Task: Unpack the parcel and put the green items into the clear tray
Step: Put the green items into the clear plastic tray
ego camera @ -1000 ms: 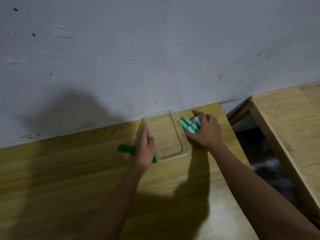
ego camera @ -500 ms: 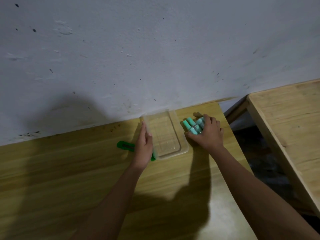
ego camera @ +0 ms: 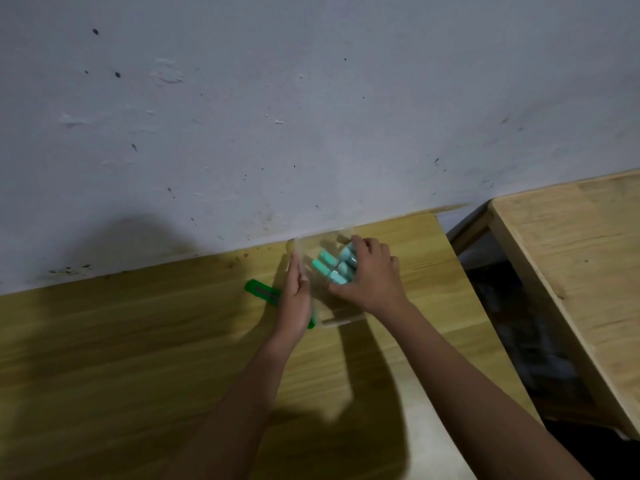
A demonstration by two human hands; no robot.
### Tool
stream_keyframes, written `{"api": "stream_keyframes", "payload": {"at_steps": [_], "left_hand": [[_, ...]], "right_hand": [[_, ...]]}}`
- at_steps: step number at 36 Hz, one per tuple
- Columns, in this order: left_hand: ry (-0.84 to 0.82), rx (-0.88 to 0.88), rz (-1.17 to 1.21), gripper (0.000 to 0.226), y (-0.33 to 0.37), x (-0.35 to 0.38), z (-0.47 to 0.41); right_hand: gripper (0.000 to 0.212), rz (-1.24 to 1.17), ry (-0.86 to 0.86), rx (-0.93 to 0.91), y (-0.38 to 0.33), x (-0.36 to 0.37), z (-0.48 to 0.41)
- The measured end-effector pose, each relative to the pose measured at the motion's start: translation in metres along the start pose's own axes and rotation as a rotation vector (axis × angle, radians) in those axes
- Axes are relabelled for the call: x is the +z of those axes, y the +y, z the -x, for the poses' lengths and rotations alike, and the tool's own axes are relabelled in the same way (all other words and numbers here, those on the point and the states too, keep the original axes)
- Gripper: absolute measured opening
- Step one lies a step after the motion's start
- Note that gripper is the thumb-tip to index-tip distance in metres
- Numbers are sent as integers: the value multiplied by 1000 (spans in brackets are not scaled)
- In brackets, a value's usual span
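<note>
A clear plastic tray sits on the wooden table near the wall. My right hand is over the tray, shut on a bundle of several mint-green cylindrical items that it holds above the tray's floor. My left hand rests flat against the tray's left wall, fingers together, steadying it. A bright green utility knife lies on the table to the left, its near end hidden under my left hand.
The wooden table meets a white wall just behind the tray. A gap with dark clutter separates it from a second wooden table on the right.
My right hand has lifted the green items from the table right of the tray and carried them leftward over the tray. My left hand stays against the tray's left side.
</note>
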State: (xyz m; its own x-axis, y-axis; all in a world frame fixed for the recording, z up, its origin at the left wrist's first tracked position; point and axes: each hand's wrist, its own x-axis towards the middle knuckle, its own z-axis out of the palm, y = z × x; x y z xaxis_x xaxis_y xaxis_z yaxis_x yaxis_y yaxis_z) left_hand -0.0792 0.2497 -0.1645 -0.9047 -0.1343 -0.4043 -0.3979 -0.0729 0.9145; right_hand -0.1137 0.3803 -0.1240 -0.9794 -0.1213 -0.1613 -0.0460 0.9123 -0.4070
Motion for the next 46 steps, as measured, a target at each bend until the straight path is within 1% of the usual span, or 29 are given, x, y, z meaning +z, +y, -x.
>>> {"api": "stream_keyframes", "payload": {"at_steps": [2,5,8,11,18,24,31,33,36,40,46], "left_hand": [[-23,-12,45,55,2,-2,1],[-38,-38,133,57,4,-7,2],[-62,-56,180,60,5,-9,2],[-71,-63,164,61,3,-10,2],[-57,-59,149,58,1,-9,1],[-71,-72,181,59,0,-10,0],[-63,-68,161,58,-1,-12,2],[-64,-67,154,58,-1,-12,2],[-64,-57,167,58,0,-13,1],[-58,-56,155,58,-2,-13,-1],[-53,-54,130,57,1,-13,-6]], "right_hand": [[87,105,-32,-20,-6,8,3],[82,221,-17,-50,-10,15,5],[71,248,22,-77,-13,19,5],[67,246,12,-82,-16,18,3],[73,173,10,-21,-12,20,11],[69,79,50,-28,-13,30,15],[83,-189,-35,56,-15,38,13],[84,-233,-27,61,-14,38,16],[82,-234,9,45,-12,39,25],[74,-202,35,45,-9,47,31],[76,-233,50,88,-10,49,19]]}}
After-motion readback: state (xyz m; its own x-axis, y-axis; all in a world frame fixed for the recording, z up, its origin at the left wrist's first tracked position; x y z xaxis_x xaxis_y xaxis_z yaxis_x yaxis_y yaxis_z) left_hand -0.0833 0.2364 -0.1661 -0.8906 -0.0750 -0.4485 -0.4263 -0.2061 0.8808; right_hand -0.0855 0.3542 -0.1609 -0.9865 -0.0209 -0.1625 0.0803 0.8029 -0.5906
